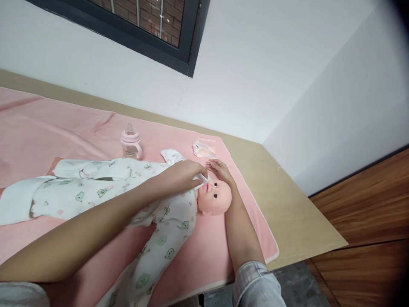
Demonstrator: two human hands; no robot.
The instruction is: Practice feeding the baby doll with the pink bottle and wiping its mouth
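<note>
A baby doll [214, 197] in a white printed sleepsuit [105, 187] lies on a pink blanket [38, 132], head to the right. My left hand [185, 174] is closed, pinching a small white wipe [202, 181] against the doll's mouth and cheek. On the far side of the doll's head rests my right hand [220, 169], fingers stretched flat against it, holding nothing.
A pink baby bottle [130, 143] stands on the blanket behind the doll. A small wipe packet [204, 149] lies near the blanket's far right corner. The blanket covers a tan table [297, 213] set against white walls, under a dark-framed window [159, 30]. Wooden floor lies at right.
</note>
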